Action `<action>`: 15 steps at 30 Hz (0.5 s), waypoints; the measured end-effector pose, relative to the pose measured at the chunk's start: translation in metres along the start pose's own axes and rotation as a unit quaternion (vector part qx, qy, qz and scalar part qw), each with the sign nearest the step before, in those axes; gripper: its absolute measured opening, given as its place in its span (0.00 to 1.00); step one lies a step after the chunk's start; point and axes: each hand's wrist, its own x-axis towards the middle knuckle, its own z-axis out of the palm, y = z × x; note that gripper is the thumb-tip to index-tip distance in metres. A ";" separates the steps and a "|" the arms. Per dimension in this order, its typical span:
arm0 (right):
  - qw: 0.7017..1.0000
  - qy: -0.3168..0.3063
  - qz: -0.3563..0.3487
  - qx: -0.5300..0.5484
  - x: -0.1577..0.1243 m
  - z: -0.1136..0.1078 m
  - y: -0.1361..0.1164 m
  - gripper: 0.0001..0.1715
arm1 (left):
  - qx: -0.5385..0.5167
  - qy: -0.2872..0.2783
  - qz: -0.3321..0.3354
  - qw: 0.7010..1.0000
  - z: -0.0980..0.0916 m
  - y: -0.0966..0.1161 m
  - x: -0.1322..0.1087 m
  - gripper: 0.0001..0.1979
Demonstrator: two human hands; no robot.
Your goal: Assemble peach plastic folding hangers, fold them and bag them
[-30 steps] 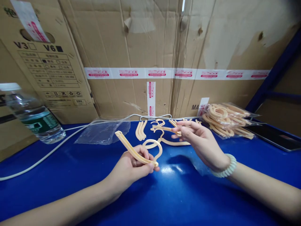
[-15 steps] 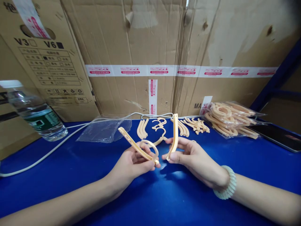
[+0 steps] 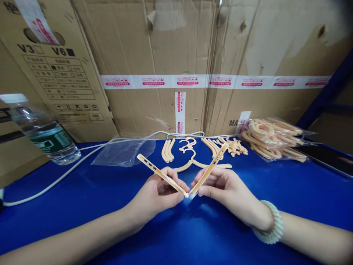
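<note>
Our left hand (image 3: 158,191) pinches one hanger arm (image 3: 162,175), our right hand (image 3: 227,187) a second arm (image 3: 211,170), seemingly unjoined; we have one assembled hanger (image 3: 192,161), with loose arms (image 3: 167,151) and hooks (image 3: 190,139) left.

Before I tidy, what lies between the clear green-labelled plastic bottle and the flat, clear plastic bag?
A white cable on the blue table, in the head view.

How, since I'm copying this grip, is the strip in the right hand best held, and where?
Probably grip the strip just above its lower end, coming from the right and pinching across its width, as the right hand does. It is slim and slants up rightward; this leaves its lower tip, close to the left strip, clear.
</note>
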 end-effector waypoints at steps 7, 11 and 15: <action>0.999 0.011 -0.027 -0.014 -0.003 0.002 0.000 0.14 | 0.011 -0.007 0.003 1.000 0.001 0.000 0.001 0.16; 0.999 0.011 -0.027 -0.014 -0.002 0.003 0.000 0.14 | 0.028 0.001 0.010 1.000 0.001 0.000 0.002 0.15; 0.999 0.007 -0.035 -0.006 -0.002 0.004 0.000 0.12 | 0.037 0.011 0.013 0.999 0.002 0.000 0.003 0.14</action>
